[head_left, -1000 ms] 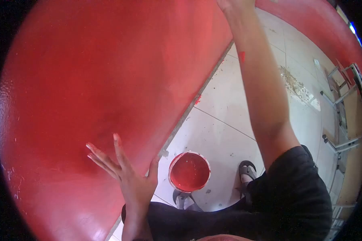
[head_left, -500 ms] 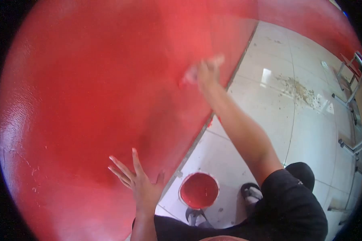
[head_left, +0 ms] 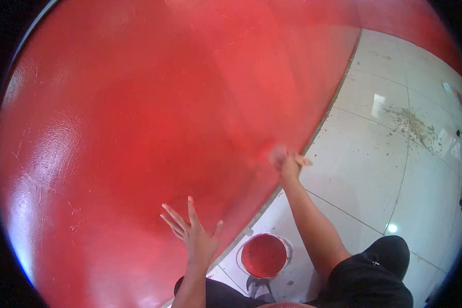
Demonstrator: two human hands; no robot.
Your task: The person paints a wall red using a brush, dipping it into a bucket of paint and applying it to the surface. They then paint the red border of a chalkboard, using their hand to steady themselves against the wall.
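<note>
A red-painted wall (head_left: 154, 102) fills the left and middle of the view. My right hand (head_left: 291, 165) is closed around a paintbrush (head_left: 277, 155), blurred by motion, with its red tip at the wall low down near the floor edge. My left hand (head_left: 196, 236) is held up in front of the wall, palm bare and fingers spread apart. Just right of it, a round bucket (head_left: 288, 251) of red paint (head_left: 264, 255) stands on the floor by my foot.
Pale glossy floor tiles (head_left: 364, 138) run along the wall's base on the right, with a brownish stained patch (head_left: 413, 126) and scattered specks. Dark objects show at the far right edge. My shoe (head_left: 261, 290) is close below the bucket.
My right hand has swept the paintbrush down the wall, toward the floor edge. My left hand stays spread. The view has shifted, so wall and bucket sit slightly further right and lower.
</note>
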